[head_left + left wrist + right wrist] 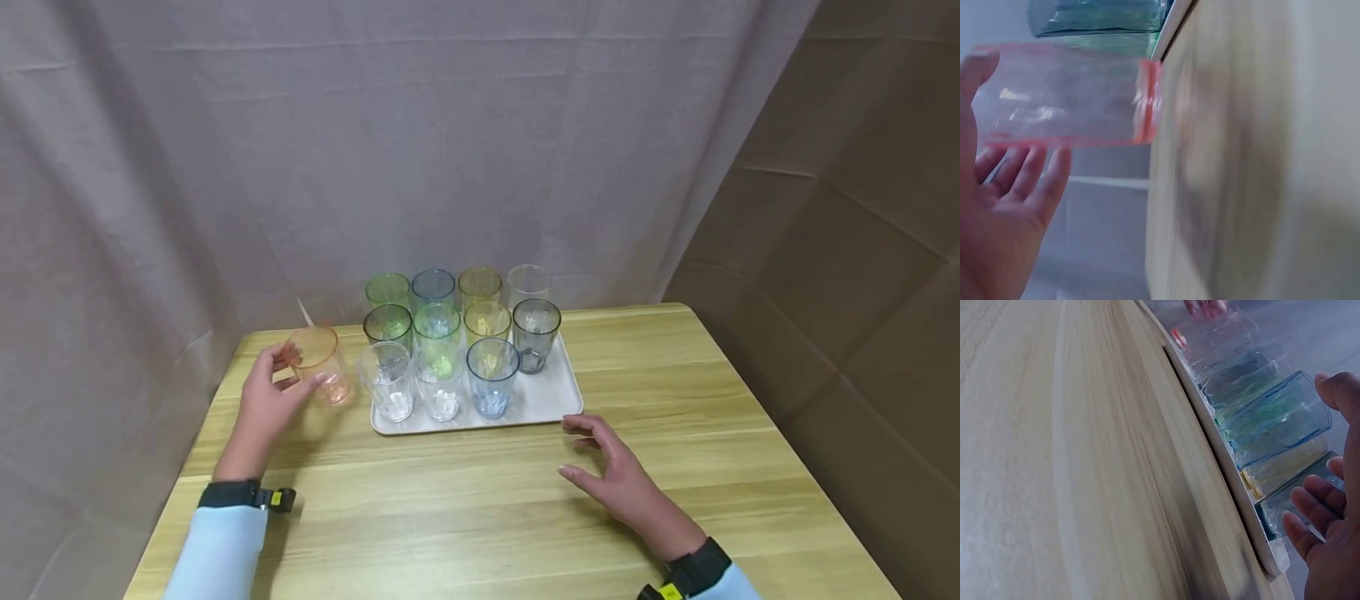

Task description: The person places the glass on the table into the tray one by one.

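Note:
A clear orange-pink drinking glass is held upright by my left hand, left of the white tray. In the left wrist view the thumb and fingers are on opposite sides of the glass, near its rim, with its base close over the table. My right hand is at the front right corner of the tray, fingers parted and holding nothing. Nearest to it on the tray are a blue glass and a grey glass.
On the tray stand several tumblers in rows: clear glasses in front, dark and light green and yellow behind. A grey curtain hangs behind the wooden table; a brown cloth is on the right.

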A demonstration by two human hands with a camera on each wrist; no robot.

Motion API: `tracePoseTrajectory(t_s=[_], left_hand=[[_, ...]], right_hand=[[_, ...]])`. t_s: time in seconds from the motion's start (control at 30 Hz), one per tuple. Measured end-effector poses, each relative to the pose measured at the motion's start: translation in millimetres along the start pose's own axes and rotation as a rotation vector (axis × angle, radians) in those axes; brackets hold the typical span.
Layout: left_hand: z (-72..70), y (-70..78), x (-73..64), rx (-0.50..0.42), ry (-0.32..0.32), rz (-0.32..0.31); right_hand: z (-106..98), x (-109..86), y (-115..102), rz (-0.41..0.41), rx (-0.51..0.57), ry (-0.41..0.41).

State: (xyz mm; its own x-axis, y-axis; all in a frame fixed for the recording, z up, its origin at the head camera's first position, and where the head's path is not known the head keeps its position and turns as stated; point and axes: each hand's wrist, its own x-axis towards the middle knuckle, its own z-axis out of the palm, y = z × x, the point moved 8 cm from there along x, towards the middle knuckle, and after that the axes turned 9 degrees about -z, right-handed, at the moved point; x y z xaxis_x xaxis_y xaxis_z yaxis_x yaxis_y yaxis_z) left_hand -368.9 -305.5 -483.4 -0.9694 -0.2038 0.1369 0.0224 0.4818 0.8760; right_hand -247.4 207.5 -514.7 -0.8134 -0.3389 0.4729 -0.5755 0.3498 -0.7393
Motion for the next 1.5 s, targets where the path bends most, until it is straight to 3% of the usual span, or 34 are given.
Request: tracePoseTrajectory(t_s=[0.23,0.5,0.7,1.0,1.1,1.27,1.5], left_hand=[[-5.7,3.9,-55.2,0.041,-0.129,0.087],[10.3,21.0,-88.0,0.032,-0.248,0.15],[48.8,52.5,-110.5,-0.028,-0.381,0.21],[147.2,111.1,-145.8,-0.132,-0.619,0.345],[170.5,126.5,-155.5,-0.159,-0.692,0.387],[185.3,139.4,-163.4,-0.177,-0.733,0.44],[186.7,140.9,-165.0,-0.167,-0.729,0.475]], right_hand=[[0,2.2,-1,0.024,-0.007,-0.016],[4,5.2,3,0.042,0.006,-0.032],[14,13.2,-7,-0.018,0.049,-0.065],[42,30.7,-26,-0.096,0.11,-0.16],[50,34.0,-33,-0.104,0.136,-0.183],[56,33.7,-43,-0.079,0.161,-0.203],[62,31.8,-47,-0.073,0.195,-0.214]])
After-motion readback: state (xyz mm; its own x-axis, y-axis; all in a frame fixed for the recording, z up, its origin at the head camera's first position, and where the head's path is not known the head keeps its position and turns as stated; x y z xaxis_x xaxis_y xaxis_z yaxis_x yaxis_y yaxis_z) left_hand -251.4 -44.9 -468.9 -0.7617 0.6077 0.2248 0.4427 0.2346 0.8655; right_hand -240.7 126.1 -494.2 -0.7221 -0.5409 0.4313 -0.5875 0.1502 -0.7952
